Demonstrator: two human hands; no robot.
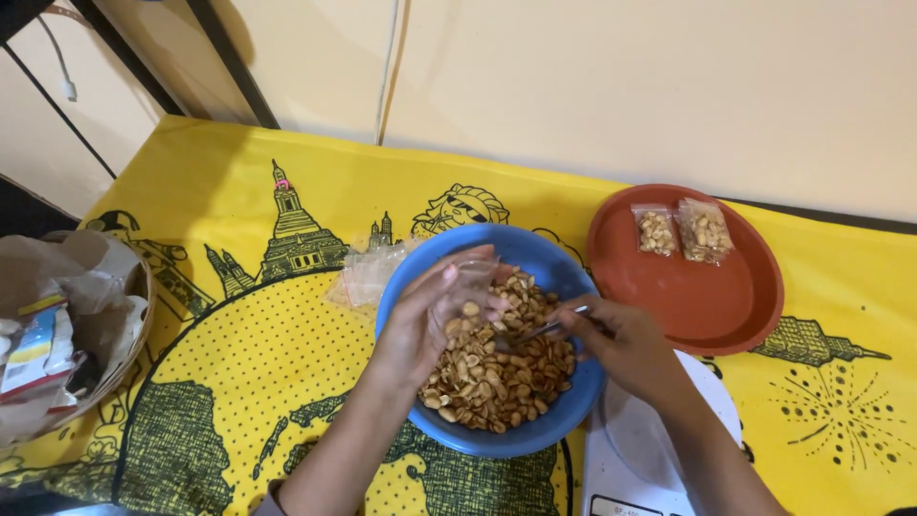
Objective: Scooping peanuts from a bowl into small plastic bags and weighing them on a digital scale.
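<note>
Blue plastic bowl of peanuts sits mid-worktop. Left hand pinches one small clear bag open over the nuts; right hand, its grip closed on one metal spoon, lies at three o'clock from the bag, handle running toward nine. Two filled bags rest on one red plate at one o'clock.

Glossy plastic: the blue bowl and, at its two o'clock, the red plate; printed yellow tablecloth (matt).
</note>
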